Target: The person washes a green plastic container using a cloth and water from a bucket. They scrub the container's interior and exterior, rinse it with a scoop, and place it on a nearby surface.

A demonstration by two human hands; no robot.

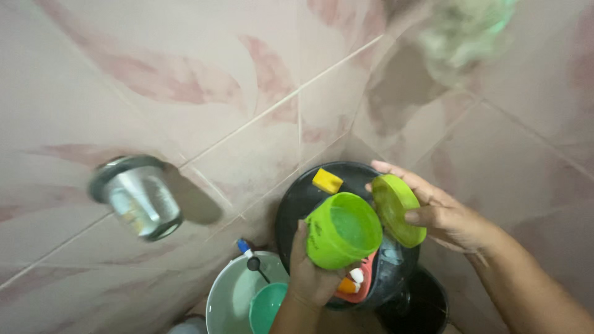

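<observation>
My left hand (311, 276) grips a lime green round container (342, 229) from below, its open mouth tilted toward the camera. My right hand (442, 213) holds a matching lime green lid (397, 208) by its edge, right beside the container's rim. Both are held over a black round basin (297, 201). Inside the basin lie a yellow sponge (327, 180) at the far side and a red tray-like item (362, 287) with small white and orange pieces under the container.
A pale green bucket (224, 299) with a teal cup (266, 307) inside stands at the lower middle. A shiny metal fixture (137, 196) juts from the tiled wall at left. A black bucket (421, 308) sits lower right. A blurred green-white scrubber (465, 34) hangs top right.
</observation>
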